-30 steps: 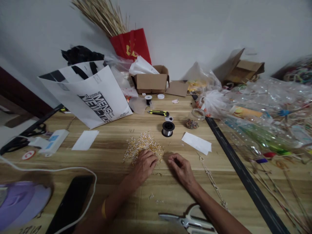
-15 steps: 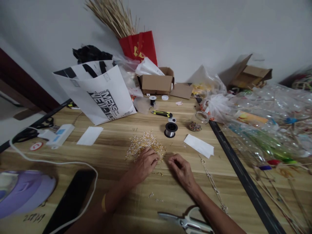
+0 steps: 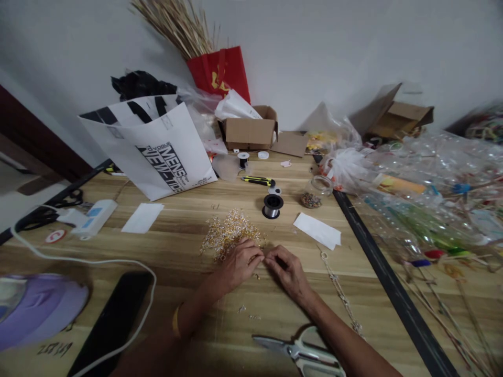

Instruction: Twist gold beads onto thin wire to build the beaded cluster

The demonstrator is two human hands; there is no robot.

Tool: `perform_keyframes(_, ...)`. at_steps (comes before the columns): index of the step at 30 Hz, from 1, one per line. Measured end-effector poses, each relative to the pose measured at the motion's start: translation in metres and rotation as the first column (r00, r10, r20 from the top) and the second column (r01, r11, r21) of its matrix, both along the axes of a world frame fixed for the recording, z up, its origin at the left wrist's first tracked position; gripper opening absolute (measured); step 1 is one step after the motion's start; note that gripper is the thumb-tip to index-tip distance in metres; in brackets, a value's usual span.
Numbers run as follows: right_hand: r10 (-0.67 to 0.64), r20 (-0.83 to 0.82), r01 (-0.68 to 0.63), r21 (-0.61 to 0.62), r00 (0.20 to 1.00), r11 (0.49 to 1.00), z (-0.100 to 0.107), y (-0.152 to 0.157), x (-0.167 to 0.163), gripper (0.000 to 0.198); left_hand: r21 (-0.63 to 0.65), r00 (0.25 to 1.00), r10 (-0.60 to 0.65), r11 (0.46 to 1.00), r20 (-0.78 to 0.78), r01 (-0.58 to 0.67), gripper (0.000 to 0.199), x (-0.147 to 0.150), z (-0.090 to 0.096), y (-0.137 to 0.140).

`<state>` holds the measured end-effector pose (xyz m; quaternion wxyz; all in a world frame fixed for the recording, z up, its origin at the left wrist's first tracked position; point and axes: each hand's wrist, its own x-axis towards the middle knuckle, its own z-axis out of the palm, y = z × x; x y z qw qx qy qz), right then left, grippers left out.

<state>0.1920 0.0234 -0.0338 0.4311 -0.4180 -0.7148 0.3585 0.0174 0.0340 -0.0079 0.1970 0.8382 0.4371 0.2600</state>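
A loose heap of gold and clear beads (image 3: 226, 228) lies on the wooden table. At its near right edge is my left hand (image 3: 242, 262), thumb and fingertips pinched together. Close beside it, fingertips almost meeting the left ones, my right hand (image 3: 288, 272) is pinched too. Whatever lies between the fingers is too small to make out. Just below the hands, a short beaded strand (image 3: 257, 276) shows partly. Nearer to me are a few small bits (image 3: 254, 317). Scissors (image 3: 298, 350) lie beside my right forearm, and a beaded chain (image 3: 341, 293) stretches to its right.
Beyond the hands stand a wire spool (image 3: 272, 206), a utility knife (image 3: 258, 181) and a glass jar of beads (image 3: 314, 193). White paper slips (image 3: 317, 230) lie right. Left are a phone (image 3: 113, 319), a power strip (image 3: 94, 219) and a white paper bag (image 3: 157, 152). Plastic bags (image 3: 416, 193) crowd the right.
My hands have come together: the left moved slightly off the beads and the right moved left, so the fingertips nearly meet. The whole view shifted a little.
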Motion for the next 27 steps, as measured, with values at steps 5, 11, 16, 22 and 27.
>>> perform_keyframes(5, 0.004, 0.014, -0.004, 0.006, 1.0, 1.0, -0.0008, -0.0004, -0.0003, 0.017, 0.008, 1.0, -0.005, 1.0, 0.024, 0.005, 0.016, -0.0004, -0.0013, -0.0018)
perform_keyframes(11, 0.005, 0.025, -0.005, 0.013, 1.0, 1.0, -0.0034, -0.0005, 0.0, 0.015, 0.033, 0.999, 0.002, 0.999, 0.043, -0.004, 0.016, 0.0003, -0.0029, -0.003)
perform_keyframes(16, 0.02, 0.043, -0.02, 0.012, 0.999, 1.0, -0.0056, -0.0002, 0.0, 0.013, 0.022, 0.999, 0.001, 1.0, 0.046, -0.002, 0.018, -0.0004, -0.0033, -0.0045)
perform_keyframes(22, 0.023, 0.072, -0.024, 0.016, 0.997, 1.0, -0.0049, -0.001, -0.0008, 0.014, 0.017, 0.999, 0.013, 1.0, 0.038, -0.014, 0.017, -0.0028, -0.0049, -0.0052)
perform_keyframes(27, 0.004, 0.046, -0.003, -0.005, 0.999, 1.0, -0.0022, -0.0008, -0.0005, 0.019, -0.036, 0.999, 0.014, 0.999, 0.047, -0.013, 0.013, -0.0063, 0.0008, -0.0038)
